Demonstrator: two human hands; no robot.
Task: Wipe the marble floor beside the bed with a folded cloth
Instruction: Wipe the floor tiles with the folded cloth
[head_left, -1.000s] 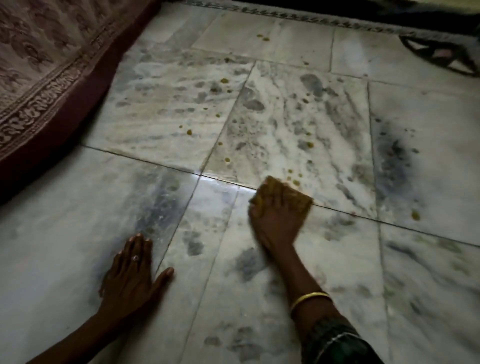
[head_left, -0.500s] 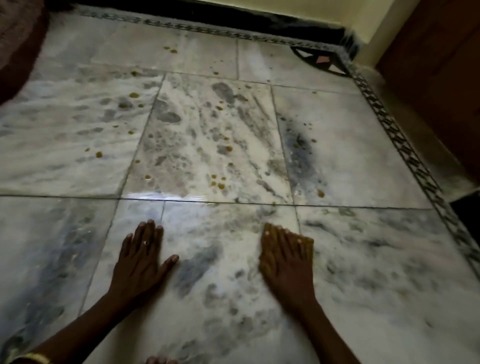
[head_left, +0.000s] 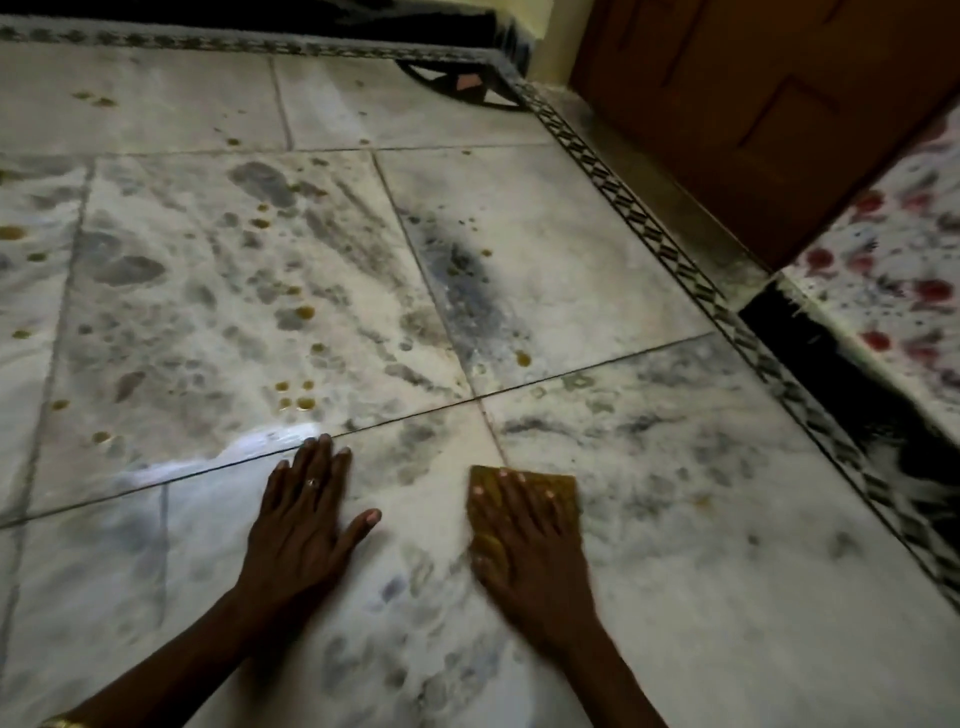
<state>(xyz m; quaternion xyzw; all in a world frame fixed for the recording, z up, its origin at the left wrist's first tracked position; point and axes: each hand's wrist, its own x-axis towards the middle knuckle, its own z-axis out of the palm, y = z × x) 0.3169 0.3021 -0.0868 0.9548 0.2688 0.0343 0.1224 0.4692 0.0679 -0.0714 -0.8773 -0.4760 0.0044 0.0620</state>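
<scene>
1. The marble floor (head_left: 571, 270) is laid in large white slabs with grey veining, split by thin dark joints. A heavy dark smear runs down one slab toward its far right part.
2. Yellow-brown drops (head_left: 304, 402) spot the far and left slabs, with a small cluster just beyond the left fingertips.
3. The folded cloth (head_left: 563, 488), mustard coloured, lies flat on a near slab just right of a joint crossing, well apart from the floor's right edge.
4. The right hand (head_left: 524, 540) lies flat on the cloth, fingers straight and slightly spread, pressing it down. The cloth's far and right margins show past the fingers.
5. The left hand (head_left: 304, 514) rests palm down on bare marble, fingers together and thumb out, with a ring (head_left: 312, 483) on one finger.
6. A pale glare (head_left: 260, 444) sits just left of the left hand.
7. A black-and-white patterned border (head_left: 649, 223) follows the floor's far and right edges, meeting near a dark corner inlay (head_left: 457, 85).
8. Past the right edge stand a brown wooden door (head_left: 753, 104) and a speckled surface (head_left: 893, 270) with red flecks.
</scene>
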